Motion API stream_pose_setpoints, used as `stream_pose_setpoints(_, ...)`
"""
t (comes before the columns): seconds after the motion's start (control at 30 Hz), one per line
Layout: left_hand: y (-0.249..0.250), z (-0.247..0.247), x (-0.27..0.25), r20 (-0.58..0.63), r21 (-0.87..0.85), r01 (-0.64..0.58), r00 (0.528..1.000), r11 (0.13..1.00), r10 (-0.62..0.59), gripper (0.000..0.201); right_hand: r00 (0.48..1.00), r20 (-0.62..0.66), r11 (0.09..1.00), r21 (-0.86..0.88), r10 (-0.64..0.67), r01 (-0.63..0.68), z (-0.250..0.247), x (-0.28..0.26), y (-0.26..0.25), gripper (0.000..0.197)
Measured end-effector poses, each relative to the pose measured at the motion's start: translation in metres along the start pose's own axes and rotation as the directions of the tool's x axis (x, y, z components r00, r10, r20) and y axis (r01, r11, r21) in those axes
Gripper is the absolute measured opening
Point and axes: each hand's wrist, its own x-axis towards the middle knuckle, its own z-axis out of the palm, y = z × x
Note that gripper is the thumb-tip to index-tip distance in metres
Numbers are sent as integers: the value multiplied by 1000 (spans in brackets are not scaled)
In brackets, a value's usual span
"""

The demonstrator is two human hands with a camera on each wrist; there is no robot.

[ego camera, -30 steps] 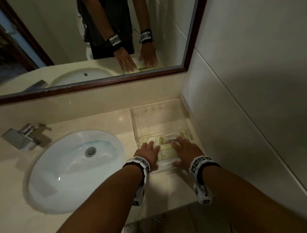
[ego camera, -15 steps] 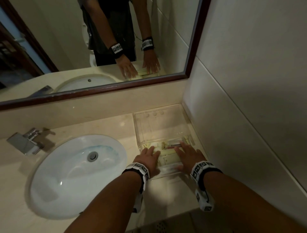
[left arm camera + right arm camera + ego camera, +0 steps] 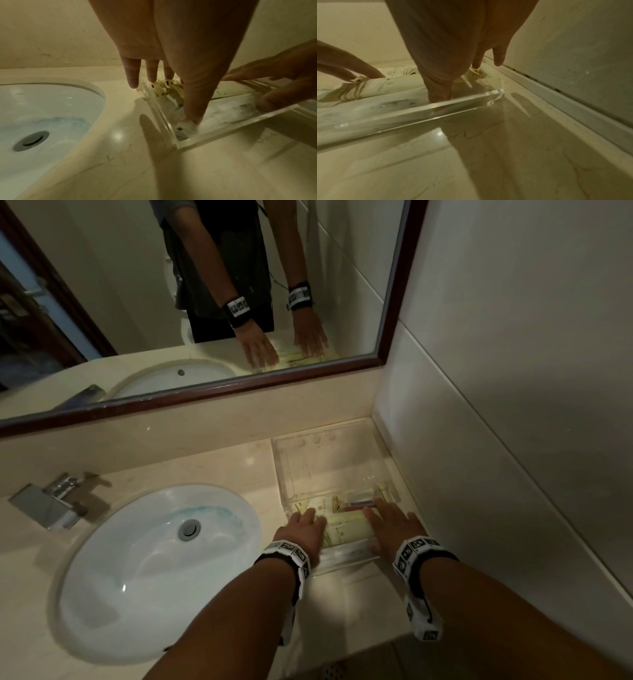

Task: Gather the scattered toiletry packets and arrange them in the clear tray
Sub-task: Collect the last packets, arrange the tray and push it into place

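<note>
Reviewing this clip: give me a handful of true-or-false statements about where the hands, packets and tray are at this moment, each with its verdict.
1. Both hands rest on packets inside the clear tray. True.
2. The left hand is gripping the tap. False: the tap stands untouched beyond the sink; the left hand lies flat in the tray.
3. The tray sits in the corner, right of the sink. True.
4. The packets fill the tray's far end. False: they lie at the near end; the far end holds none.
5. The right hand is a closed fist. False: its fingers are straight, pressing down.
</note>
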Motion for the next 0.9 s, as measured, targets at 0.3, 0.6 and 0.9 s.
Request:
stream_pose_setpoints(0.3,-4,-2,-6,-28,-3,-9,1000,1000,9,93,1000,-11,999,31,-8,8,-2,-1,1,90)
stream_pose_setpoints(0.6,-13,-12,-20,-109,-39,54,992,998,-58,81,993,-113,999,30,24,-21,-16,-12,1,93)
stream_pose_setpoints(0.9,-31,5,-24,-60,-54,63,996,997,-66,91,993,-100,998,43,60,-56,-5,-19,-6,91)
